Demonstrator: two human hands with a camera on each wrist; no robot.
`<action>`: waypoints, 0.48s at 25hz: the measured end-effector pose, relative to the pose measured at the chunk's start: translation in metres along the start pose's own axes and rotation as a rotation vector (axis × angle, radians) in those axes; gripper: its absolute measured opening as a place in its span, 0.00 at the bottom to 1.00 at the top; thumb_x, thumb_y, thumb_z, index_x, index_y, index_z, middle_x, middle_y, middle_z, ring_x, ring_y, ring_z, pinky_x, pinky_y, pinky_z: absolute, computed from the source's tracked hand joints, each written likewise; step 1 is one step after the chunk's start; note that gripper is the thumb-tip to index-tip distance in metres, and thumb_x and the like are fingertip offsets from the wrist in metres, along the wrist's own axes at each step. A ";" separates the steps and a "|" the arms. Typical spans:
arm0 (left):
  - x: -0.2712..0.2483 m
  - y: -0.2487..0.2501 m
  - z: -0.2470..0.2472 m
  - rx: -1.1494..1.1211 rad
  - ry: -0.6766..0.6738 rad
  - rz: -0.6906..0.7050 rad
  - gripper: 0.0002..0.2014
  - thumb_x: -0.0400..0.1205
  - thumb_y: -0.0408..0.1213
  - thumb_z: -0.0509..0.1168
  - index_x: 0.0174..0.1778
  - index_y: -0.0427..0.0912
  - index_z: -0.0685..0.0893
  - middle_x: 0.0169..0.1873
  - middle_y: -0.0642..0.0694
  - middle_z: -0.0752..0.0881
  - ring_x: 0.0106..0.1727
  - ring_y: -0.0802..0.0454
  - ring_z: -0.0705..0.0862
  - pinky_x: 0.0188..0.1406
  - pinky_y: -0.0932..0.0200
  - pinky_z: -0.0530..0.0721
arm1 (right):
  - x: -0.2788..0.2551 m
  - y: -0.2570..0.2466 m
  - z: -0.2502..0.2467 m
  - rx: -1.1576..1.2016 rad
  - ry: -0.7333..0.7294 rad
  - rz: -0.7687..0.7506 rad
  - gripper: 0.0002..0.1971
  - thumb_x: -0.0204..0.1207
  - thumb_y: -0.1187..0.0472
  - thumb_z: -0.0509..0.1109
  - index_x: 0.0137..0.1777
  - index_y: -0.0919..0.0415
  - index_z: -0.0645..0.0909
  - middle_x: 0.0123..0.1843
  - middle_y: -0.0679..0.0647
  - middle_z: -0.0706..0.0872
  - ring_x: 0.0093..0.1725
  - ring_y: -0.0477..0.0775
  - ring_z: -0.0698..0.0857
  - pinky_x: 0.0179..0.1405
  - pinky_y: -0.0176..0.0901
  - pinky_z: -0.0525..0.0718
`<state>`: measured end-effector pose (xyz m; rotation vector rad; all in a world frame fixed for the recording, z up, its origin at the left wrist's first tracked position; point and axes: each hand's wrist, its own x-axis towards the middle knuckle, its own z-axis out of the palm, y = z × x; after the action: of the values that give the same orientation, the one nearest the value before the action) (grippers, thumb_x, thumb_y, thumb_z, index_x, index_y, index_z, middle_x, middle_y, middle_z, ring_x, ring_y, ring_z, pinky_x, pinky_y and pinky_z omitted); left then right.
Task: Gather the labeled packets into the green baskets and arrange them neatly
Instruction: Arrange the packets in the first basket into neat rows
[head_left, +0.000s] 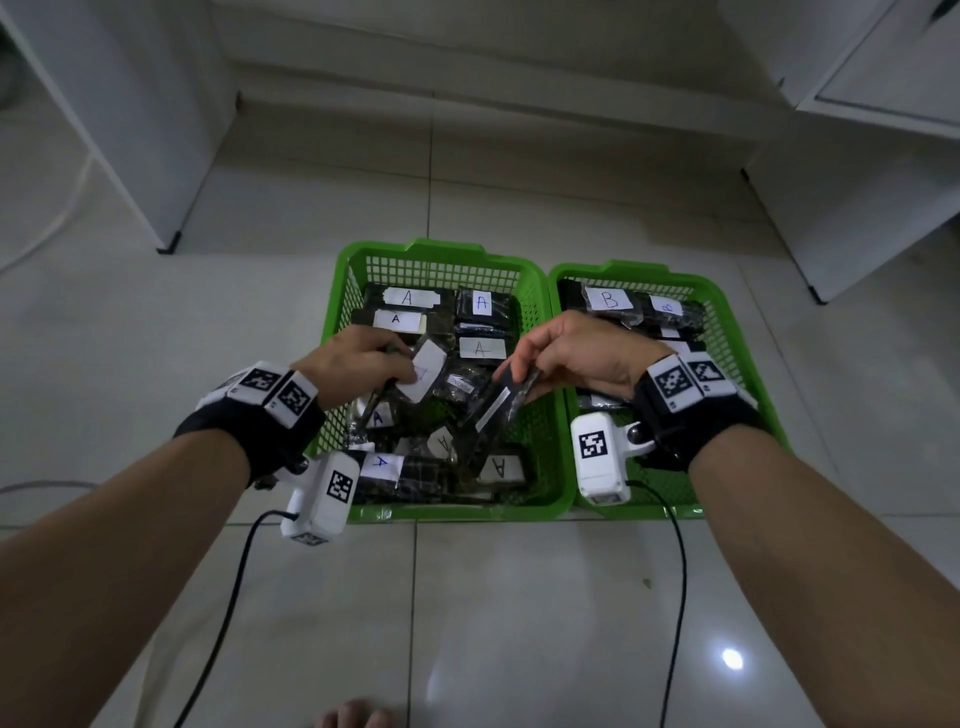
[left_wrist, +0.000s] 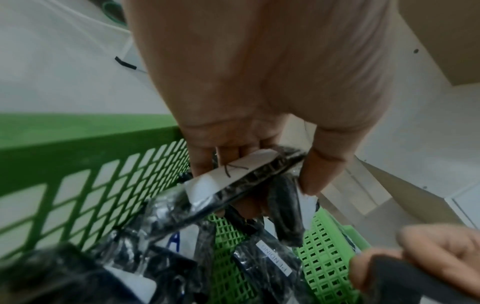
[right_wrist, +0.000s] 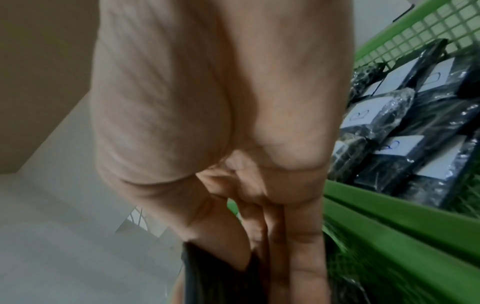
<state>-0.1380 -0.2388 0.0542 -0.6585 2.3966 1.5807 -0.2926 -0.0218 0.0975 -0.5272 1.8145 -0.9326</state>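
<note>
Two green baskets sit side by side on the tiled floor, the left basket full of packets marked A, the right basket holding those marked B. Over the left basket, the left hand has its fingers clamped on a white-labelled packet. The right hand pinches a dark packet just beside it.

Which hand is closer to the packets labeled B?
Right. The right hand hovers beside the B packets at the baskets' shared edge; the left hand is over the other basket.
</note>
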 end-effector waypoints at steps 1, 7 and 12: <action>0.000 0.000 -0.001 -0.049 0.013 -0.007 0.05 0.80 0.35 0.71 0.50 0.42 0.87 0.43 0.41 0.88 0.47 0.43 0.87 0.48 0.51 0.83 | 0.002 0.002 0.005 0.010 -0.033 0.031 0.19 0.77 0.85 0.54 0.41 0.70 0.84 0.58 0.71 0.89 0.57 0.68 0.91 0.53 0.54 0.91; -0.001 0.009 -0.002 -0.076 -0.060 -0.015 0.09 0.81 0.31 0.70 0.56 0.39 0.86 0.45 0.40 0.87 0.43 0.44 0.87 0.42 0.54 0.86 | 0.004 -0.011 0.030 -0.648 -0.012 0.184 0.20 0.84 0.74 0.60 0.47 0.55 0.91 0.58 0.53 0.91 0.56 0.56 0.88 0.49 0.44 0.87; 0.005 0.018 0.011 0.308 -0.192 0.054 0.09 0.81 0.38 0.69 0.57 0.47 0.87 0.45 0.52 0.86 0.44 0.54 0.85 0.37 0.64 0.78 | -0.001 -0.027 0.029 -0.940 0.073 0.092 0.14 0.70 0.77 0.76 0.47 0.57 0.91 0.52 0.49 0.88 0.50 0.49 0.85 0.35 0.34 0.78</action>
<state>-0.1517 -0.2241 0.0624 -0.3679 2.4537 1.1926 -0.2676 -0.0475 0.1131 -0.9684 2.2653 0.0287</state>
